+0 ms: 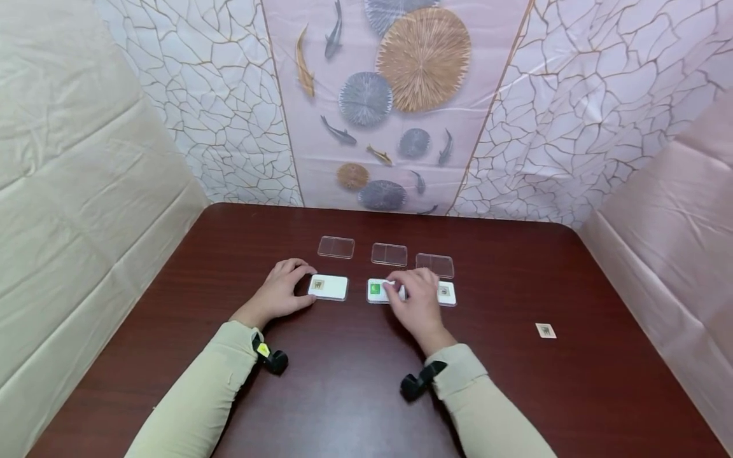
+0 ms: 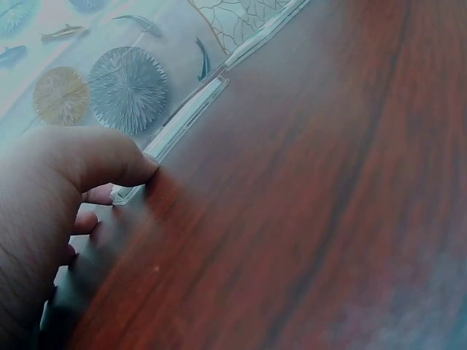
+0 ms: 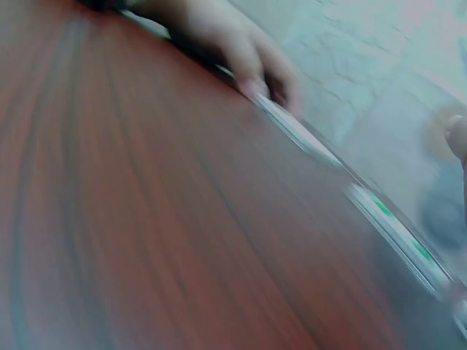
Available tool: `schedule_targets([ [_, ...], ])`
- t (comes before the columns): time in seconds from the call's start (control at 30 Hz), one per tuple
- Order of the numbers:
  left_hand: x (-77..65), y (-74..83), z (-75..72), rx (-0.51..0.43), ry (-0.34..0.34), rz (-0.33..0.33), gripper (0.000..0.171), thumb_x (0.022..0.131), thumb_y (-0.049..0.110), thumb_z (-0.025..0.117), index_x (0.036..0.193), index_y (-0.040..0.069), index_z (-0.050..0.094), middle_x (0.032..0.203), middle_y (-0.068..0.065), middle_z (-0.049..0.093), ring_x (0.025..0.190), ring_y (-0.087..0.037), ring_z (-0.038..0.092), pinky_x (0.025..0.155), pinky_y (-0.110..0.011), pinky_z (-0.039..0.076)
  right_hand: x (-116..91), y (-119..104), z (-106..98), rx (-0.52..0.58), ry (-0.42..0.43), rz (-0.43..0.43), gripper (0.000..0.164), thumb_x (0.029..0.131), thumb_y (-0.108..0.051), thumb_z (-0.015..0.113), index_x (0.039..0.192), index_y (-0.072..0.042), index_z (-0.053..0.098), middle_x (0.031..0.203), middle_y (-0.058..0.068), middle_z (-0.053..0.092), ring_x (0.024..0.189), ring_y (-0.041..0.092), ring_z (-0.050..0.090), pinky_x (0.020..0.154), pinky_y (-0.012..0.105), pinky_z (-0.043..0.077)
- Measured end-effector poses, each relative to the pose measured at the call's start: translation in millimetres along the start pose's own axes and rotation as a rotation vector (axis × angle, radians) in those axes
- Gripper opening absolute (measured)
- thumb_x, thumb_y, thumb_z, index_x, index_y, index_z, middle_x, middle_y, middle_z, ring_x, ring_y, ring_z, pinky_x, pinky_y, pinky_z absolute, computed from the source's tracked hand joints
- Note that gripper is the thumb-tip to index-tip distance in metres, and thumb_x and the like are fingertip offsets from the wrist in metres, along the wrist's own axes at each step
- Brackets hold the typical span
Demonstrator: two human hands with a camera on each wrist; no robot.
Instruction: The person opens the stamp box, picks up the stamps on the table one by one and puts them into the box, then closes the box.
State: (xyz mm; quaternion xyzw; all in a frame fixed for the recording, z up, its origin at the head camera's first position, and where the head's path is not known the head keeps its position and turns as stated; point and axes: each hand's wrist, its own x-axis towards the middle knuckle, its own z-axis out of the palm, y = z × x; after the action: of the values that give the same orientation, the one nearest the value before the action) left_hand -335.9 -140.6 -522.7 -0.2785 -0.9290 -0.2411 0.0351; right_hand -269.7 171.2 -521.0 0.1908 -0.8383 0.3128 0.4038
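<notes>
My left hand [image 1: 280,290] spans the left end of a flat white case [image 1: 335,287], thumb on the near edge and a finger at the far edge. A small stamp-like square [image 1: 317,284] lies in that case. In the left wrist view the thumb [image 2: 124,162] touches the case's edge. My right hand [image 1: 420,304] is over the second white case [image 1: 372,298], which shows a green square [image 1: 375,289], and partly covers a third white case [image 1: 450,299]. Whether its fingertips hold anything is hidden. The right wrist view is blurred and shows one fingertip [image 3: 458,135] above the cases.
Three clear lids, left [image 1: 336,247], middle [image 1: 389,254] and right [image 1: 434,265], lie behind the cases. A loose stamp-like square [image 1: 546,331] lies on the brown table [image 1: 338,394] at the right. Patterned curtains [image 1: 229,95] stand around the table.
</notes>
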Motion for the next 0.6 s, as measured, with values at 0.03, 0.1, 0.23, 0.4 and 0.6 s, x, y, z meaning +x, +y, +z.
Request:
schedule_targets([
  [0.03,0.2,-0.4,0.0,0.001,0.0,0.001,0.051,0.083,0.034,0.076,0.128,0.016,0.062,0.138,-0.012,0.049,0.132,-0.038,0.039,0.112,-0.056,0.028,-2.4,8.2,-9.2,-0.012,0.001,-0.001,0.01,0.083,-0.015,0.079,0.088,-0.012,0.071,0.071,-0.002,0.062,0.085,0.027,0.053,0.089,0.052,0.035],
  [0.1,0.5,-0.7,-0.1,0.0,-0.002,0.002,0.051,0.083,0.034,0.076,0.128,0.016,0.062,0.137,-0.012,0.049,0.131,-0.038,0.039,0.112,-0.056,0.027,-7.8,25.1,-29.3,-0.047,0.005,0.004,0.009,0.083,-0.014,0.078,0.088,-0.011,0.071,0.072,0.001,0.064,0.085,0.03,0.054,0.089,0.055,0.034],
  [0.23,0.5,-0.7,-0.5,-0.003,-0.007,-0.001,0.051,0.083,0.034,0.076,0.129,0.016,0.062,0.137,-0.012,0.049,0.132,-0.038,0.038,0.112,-0.056,0.027,-19.9,59.0,-71.5,-0.147,-0.008,0.045,0.009,0.082,-0.014,0.077,0.087,-0.009,0.071,0.075,0.006,0.067,0.086,0.033,0.053,0.092,0.06,0.03],
  [0.4,1.1,-0.3,-0.3,-0.001,-0.009,-0.003,0.051,0.083,0.034,0.075,0.129,0.016,0.062,0.138,-0.012,0.049,0.132,-0.037,0.038,0.113,-0.056,0.027,-36.2,94.8,-128.5,-0.208,-0.067,0.131,0.012,0.08,-0.014,0.079,0.088,-0.01,0.072,0.08,0.007,0.068,0.088,0.033,0.053,0.093,0.062,0.028],
  [0.6,0.7,-1.1,-0.3,-0.002,-0.012,-0.011,0.051,0.083,0.034,0.076,0.13,0.017,0.062,0.138,-0.011,0.049,0.131,-0.036,0.038,0.112,-0.056,0.026,-59.8,121.6,-192.5,-0.242,-0.252,0.177,0.026,0.077,-0.018,0.083,0.1,-0.012,0.073,0.097,0.008,0.067,0.096,0.036,0.05,0.092,0.065,0.023],
])
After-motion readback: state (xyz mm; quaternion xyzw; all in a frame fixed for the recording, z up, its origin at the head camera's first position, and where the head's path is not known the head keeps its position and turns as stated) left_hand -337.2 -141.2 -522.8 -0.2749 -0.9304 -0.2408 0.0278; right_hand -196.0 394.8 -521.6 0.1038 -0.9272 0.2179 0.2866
